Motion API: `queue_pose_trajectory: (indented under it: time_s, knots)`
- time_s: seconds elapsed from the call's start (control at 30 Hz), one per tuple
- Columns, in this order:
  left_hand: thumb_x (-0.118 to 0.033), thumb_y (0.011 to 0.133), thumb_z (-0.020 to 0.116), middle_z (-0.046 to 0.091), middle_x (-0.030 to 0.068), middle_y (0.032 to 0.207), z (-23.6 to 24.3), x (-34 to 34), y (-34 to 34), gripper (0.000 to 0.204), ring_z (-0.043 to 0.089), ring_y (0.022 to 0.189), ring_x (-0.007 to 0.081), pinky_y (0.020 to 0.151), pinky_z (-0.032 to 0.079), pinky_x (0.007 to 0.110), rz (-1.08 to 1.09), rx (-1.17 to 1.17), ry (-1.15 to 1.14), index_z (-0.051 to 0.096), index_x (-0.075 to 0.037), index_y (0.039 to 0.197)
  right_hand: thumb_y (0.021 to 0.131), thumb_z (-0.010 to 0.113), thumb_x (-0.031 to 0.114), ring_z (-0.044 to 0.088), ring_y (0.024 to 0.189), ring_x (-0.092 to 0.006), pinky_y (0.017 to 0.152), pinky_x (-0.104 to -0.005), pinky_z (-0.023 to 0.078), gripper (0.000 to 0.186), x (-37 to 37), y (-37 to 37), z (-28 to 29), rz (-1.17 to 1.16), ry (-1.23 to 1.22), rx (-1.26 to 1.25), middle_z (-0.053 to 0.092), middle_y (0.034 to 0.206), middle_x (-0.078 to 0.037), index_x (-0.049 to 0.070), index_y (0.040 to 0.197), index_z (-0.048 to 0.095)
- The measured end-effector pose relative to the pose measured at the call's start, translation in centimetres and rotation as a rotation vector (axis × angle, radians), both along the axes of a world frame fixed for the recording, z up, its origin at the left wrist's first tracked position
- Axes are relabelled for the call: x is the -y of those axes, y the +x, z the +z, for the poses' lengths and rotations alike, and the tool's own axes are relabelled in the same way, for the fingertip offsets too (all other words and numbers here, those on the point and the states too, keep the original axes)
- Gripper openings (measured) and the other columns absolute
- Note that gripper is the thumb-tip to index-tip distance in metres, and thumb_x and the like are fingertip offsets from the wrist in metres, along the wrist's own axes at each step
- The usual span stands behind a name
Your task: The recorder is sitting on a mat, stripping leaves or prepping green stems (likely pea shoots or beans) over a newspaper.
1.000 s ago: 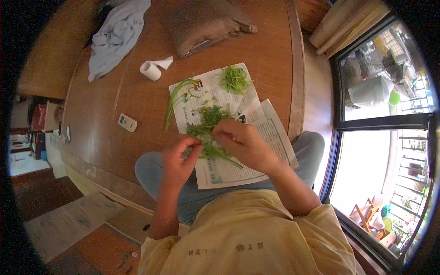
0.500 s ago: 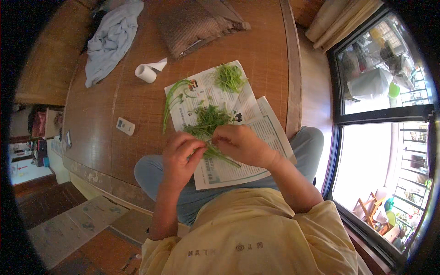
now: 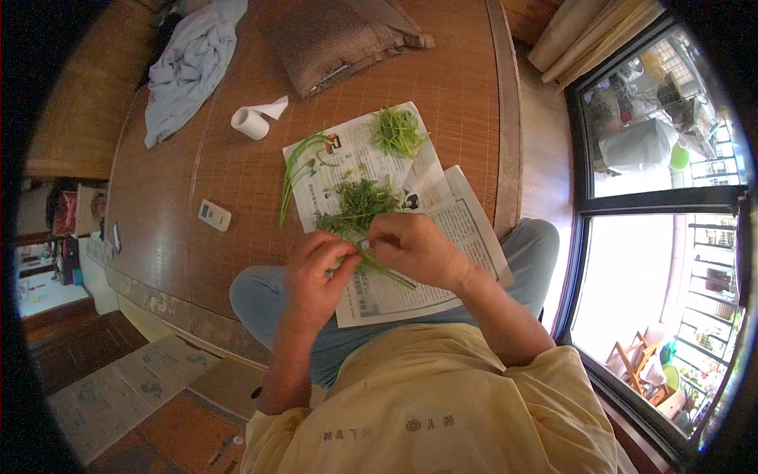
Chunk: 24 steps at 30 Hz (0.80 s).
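Observation:
Above the lower part of a spread newspaper (image 3: 466, 237), my two hands are close together, fingertips nearly meeting. My left hand (image 3: 316, 272) is closed in a pinch at a thin leafy green stem. Closed too is my right hand (image 3: 418, 249), its curled fingers at the same greens; its fingertips are partly hidden. Long green stems (image 3: 387, 272) slant beneath the hands. Just beyond lies a pile of leafy greens (image 3: 359, 201). A bundle of trimmed pale-green stems (image 3: 397, 133) rests at the paper's far right, and a few long curved stalks (image 3: 294, 170) along its left edge.
The paper lies on a brown woven mat (image 3: 245, 178). To the left are a white remote control (image 3: 214, 216) and a paper roll (image 3: 250, 124). Farther off lie a brown cushion (image 3: 347, 47) and light-blue cloth (image 3: 193, 67). A window (image 3: 632, 284) stands at right.
Both hands stay in nearly the same place over the newspaper, with only slight finger movement. The piles of greens look the same.

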<state>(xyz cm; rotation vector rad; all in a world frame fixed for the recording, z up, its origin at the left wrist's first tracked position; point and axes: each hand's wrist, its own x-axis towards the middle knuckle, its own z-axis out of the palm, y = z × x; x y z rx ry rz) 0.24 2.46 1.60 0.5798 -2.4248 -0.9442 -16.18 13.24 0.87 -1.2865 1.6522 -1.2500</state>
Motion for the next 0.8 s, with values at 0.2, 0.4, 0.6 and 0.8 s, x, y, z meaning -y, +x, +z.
queue_pose_trajectory:
  time_s: [0.2,0.4,0.6,0.8]
  knots:
    - [0.000,0.075,0.071,0.066,0.0079,0.084,-0.4,-0.8,0.2,0.010,0.063,0.077,0.0200,0.069,0.048,0.031,0.087,0.042,0.319,0.065,-0.002,0.083,0.081,0.056,0.009,0.053,0.065,-0.0152,0.060,-0.0311,0.044,0.009,0.1,0.6,-1.0,-0.005,0.023,0.190,0.056,0.070,-0.009,0.001,0.082,0.059]
    - [-0.002,0.084,0.066,0.067,0.0042,0.089,-2.2,-0.5,0.5,0.009,0.061,0.082,0.0122,0.077,0.049,0.027,0.271,-0.147,0.767,0.063,-0.001,0.092,0.083,0.054,0.009,0.053,0.067,-0.0142,0.061,-0.0311,0.045,0.010,0.0,1.0,-2.3,-0.027,0.040,0.288,0.056,0.072,-0.010,0.000,0.085,0.060]
    - [-0.015,0.089,0.063,0.065,0.0063,0.088,-2.0,3.0,1.8,0.015,0.060,0.081,0.0141,0.079,0.048,0.029,0.355,-0.286,0.740,0.062,-0.001,0.095,0.081,0.055,0.012,0.059,0.066,-0.0329,0.063,-0.0412,0.046,0.013,-1.3,0.4,-4.3,-0.134,0.101,0.136,0.059,0.073,-0.020,0.001,0.083,0.060]
    - [-0.012,0.089,0.063,0.065,0.0047,0.085,-1.1,4.2,2.4,0.012,0.060,0.083,0.0125,0.085,0.046,0.028,0.513,-0.383,0.885,0.062,-0.001,0.094,0.083,0.055,0.015,0.060,0.075,-0.0408,0.066,-0.0467,0.046,0.016,-2.0,-1.0,-5.8,-0.203,0.182,-0.074,0.060,0.079,-0.022,-0.001,0.081,0.056]
